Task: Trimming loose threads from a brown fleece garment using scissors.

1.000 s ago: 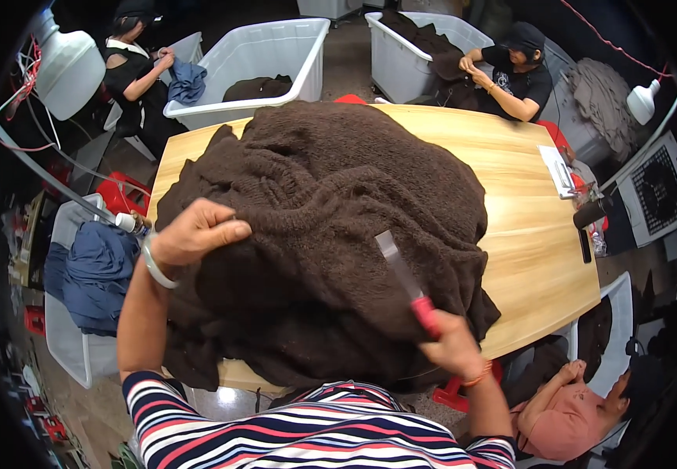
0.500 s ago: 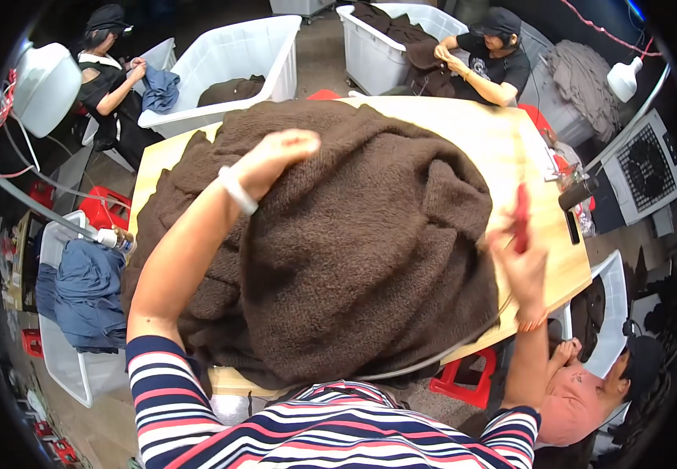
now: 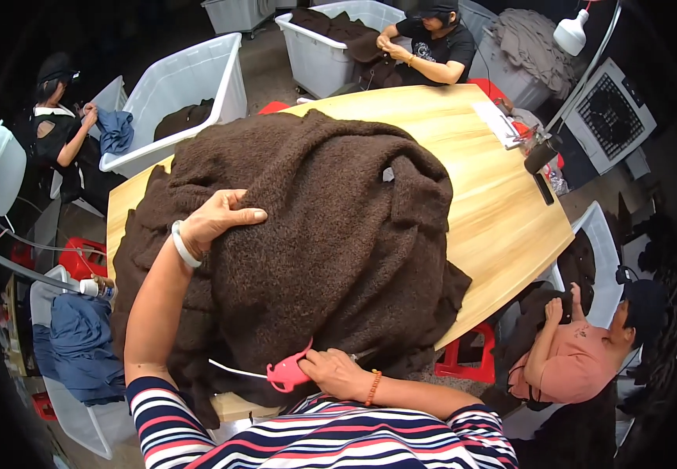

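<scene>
A large heap of dark brown knitted fabric (image 3: 315, 242) covers much of the wooden table in front of me. My left hand (image 3: 217, 221), with a pale bangle at the wrist, grips a fold on the heap's left side, thumb on top. Close to my body, my right hand (image 3: 340, 374) is closed at the fabric's near edge. From its left side sticks out a pink tool with looped handles (image 3: 287, 373), joined to a white cord (image 3: 233, 368). A bit of metal shows to the right of that hand; the tool's exact kind is unclear.
Bare wooden tabletop (image 3: 502, 227) shows at the right, with a black bar (image 3: 543, 188) near its edge. White bins (image 3: 229, 86) stand beyond; one at left holds blue cloth (image 3: 84, 332). Co-workers sit far left, far right and near right (image 3: 569, 356). A red stool (image 3: 467, 356) stands close by.
My right hand has swung from the table's right side down and left to the fabric's near edge, with the pink tool. My left hand has shifted lower and left in view.
</scene>
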Demonstrator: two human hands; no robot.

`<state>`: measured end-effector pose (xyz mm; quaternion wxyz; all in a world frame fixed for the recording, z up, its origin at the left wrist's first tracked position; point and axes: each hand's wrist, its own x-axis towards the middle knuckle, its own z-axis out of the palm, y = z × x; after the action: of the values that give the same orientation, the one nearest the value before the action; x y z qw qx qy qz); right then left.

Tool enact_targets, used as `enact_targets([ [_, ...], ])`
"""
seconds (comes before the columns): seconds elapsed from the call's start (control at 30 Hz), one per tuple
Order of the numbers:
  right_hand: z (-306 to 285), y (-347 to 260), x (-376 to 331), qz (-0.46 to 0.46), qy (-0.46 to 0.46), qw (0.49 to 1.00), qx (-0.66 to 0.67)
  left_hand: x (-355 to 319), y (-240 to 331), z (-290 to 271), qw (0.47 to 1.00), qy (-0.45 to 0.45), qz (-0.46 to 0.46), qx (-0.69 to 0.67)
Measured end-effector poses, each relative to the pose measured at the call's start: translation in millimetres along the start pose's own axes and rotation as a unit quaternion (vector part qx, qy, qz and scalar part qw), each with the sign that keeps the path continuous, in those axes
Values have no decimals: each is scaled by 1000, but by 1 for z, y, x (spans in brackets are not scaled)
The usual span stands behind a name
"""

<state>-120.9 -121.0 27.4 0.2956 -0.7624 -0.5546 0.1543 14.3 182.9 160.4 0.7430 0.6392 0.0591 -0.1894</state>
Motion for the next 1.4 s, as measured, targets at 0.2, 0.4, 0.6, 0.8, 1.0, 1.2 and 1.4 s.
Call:
enact_targets([
  [0.2, -140, 12, -39, 27, 137, 952, 274, -11, 29, -3, 978, 46, 97, -179],
  [0.4, -221, 113, -113, 325, 543, 761, 143, 50, 42, 40, 945, 44, 284, -156],
  [0.6, -180, 116, -103, 389, 447, 771, 234, 100, -33, 58, 966, 58, 173, 182],
  [0.8, -167, 134, -120, 366, 489, 788, 77, 60, -32, 118, 936, 181, 251, 168],
  [1.0, -163, 110, -141, 423, 418, 804, 19, 15, -102, 156, 978, 108, -54, -170],
  [1.2, -146, 66, -106, 353, 324, 878, 6, 48, -113, 166, 980, 109, -8, -169],
  [1.4, -114, 117, -121, 322, 376, 867, -62, 54, -66, 156, 969, 118, 100, -191],
])
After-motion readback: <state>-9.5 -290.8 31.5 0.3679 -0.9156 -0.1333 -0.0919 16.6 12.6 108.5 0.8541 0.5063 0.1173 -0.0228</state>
